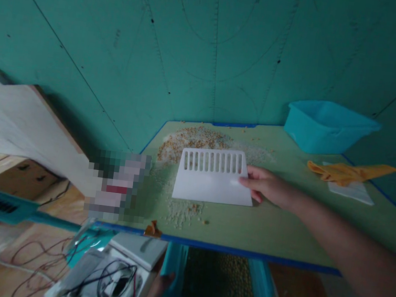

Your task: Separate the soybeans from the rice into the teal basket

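Observation:
My right hand (264, 183) is closed on the right edge of a white slotted plate (211, 186), thumb in front and fingers behind. The plate is tilted over the table, its row of slots at the top. Behind it lies a spread of tan beans and white grains (199, 139), and a smaller scatter of grains (181, 214) lies in front. Low in the view, my left hand (156, 293) grips the left rim of a blue tub (267, 292) below the table's front edge; its fingers are partly hidden. Many round tan beans (236, 278) lie inside the tub.
The pale green table (281, 231) has blue-taped edges. At the back right stands another blue tub (315, 134), near an orange cloth (350, 172) on a white sheet (354, 193). A box with cables (117, 278) sits below left. A green wall rises behind.

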Demonstrator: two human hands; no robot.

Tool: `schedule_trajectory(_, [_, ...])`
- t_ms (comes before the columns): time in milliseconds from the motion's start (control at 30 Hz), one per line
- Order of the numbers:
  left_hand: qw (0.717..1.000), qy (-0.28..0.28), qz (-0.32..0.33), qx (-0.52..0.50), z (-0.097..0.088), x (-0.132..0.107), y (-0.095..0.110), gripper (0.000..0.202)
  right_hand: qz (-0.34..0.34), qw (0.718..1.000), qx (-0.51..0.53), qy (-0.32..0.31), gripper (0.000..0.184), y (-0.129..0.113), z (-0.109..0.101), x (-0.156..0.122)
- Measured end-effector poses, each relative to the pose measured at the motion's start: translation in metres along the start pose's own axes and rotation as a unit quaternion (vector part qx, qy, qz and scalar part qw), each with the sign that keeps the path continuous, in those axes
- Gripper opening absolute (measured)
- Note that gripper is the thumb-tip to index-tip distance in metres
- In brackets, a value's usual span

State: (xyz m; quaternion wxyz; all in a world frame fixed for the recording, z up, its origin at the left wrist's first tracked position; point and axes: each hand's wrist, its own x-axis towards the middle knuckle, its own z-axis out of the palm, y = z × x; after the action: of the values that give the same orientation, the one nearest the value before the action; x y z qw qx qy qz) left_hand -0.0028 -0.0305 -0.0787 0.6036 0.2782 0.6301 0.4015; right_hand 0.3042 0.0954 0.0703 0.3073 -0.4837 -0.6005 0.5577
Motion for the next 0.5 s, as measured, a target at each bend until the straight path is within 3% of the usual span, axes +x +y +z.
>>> schedule_trajectory(200, [1.0, -0.003, -0.012, -0.008, 0.0055, -0.0022, 0.0009, 0.061, 0.007, 0.999, -0.006, -0.036, 0.018, 0.0, -0.0019, -0.0018])
schedule_trajectory(500, [1.0, 0.001, -0.013, -0.006, 0.0002, -0.0041, 0.0006, 0.047, 0.011, 0.999, 0.001, -0.054, 0.017, -0.0008, -0.001, -0.0024])
